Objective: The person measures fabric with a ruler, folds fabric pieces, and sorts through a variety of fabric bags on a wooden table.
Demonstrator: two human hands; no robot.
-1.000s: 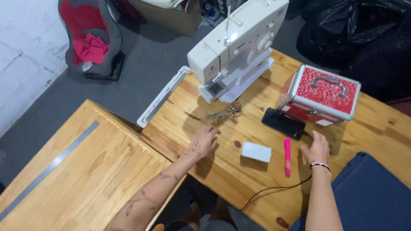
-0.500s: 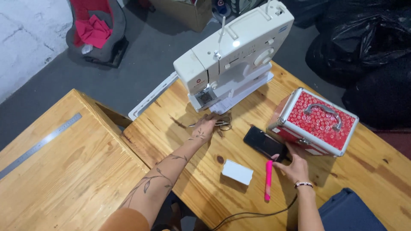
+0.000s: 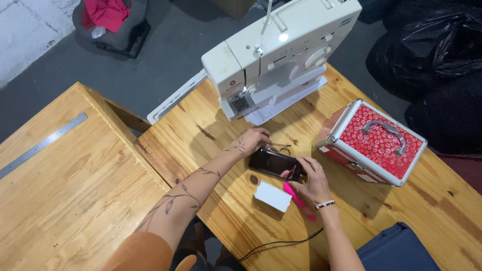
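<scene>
My left hand [image 3: 252,141] lies on the wooden table [image 3: 211,150] just in front of the white sewing machine [image 3: 281,55]. Its fingers are curled over a pair of metal scissors [image 3: 281,147], whose tips stick out to the right. A black phone [image 3: 271,163] lies flat right below that hand. My right hand [image 3: 312,179] grips the phone's right end with its fingertips. A pink pen-like tool [image 3: 300,202] lies partly under my right wrist. A small white box [image 3: 272,195] sits beside it.
A red metal-edged case with a handle [image 3: 377,141] stands to the right. A steel ruler [image 3: 42,145] lies on the lower left table. A black cable [image 3: 281,243] and blue fabric [image 3: 396,251] are near the front edge. Black bags [image 3: 432,55] sit on the floor beyond.
My left hand went forward from the table's middle to the scissors and closed over them. My right hand moved from the pink tool onto the phone, which now lies further from the red case.
</scene>
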